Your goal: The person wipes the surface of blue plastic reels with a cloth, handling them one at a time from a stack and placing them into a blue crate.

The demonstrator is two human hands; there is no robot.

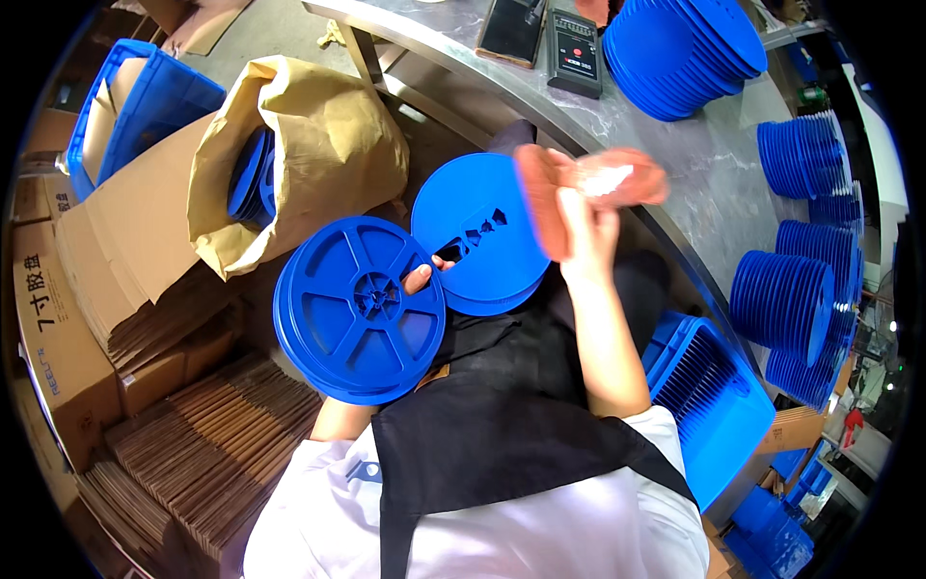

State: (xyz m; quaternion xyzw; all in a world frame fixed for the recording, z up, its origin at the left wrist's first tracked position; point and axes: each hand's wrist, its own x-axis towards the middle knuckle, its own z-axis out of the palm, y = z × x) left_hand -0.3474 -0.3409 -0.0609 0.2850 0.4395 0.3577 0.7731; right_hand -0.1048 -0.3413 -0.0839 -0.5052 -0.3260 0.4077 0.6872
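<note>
Reels (349, 302), blue and spoked, tilt left of the lap, gripped at the rim by the mostly hidden left hand (419, 280). Just right sits a slotted blue disc (497, 262); the right hand (585, 232) clutches a blurred reddish-brown cloth (617, 179) near the workbench (693, 159).

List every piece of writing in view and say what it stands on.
Cardboard box, far left: large dark characters, smaller bluish lettering; wording not copied here.
Black handheld device on the grey table: pale markings, too small to read.
White shirt: blue mark, unreadable.
</note>
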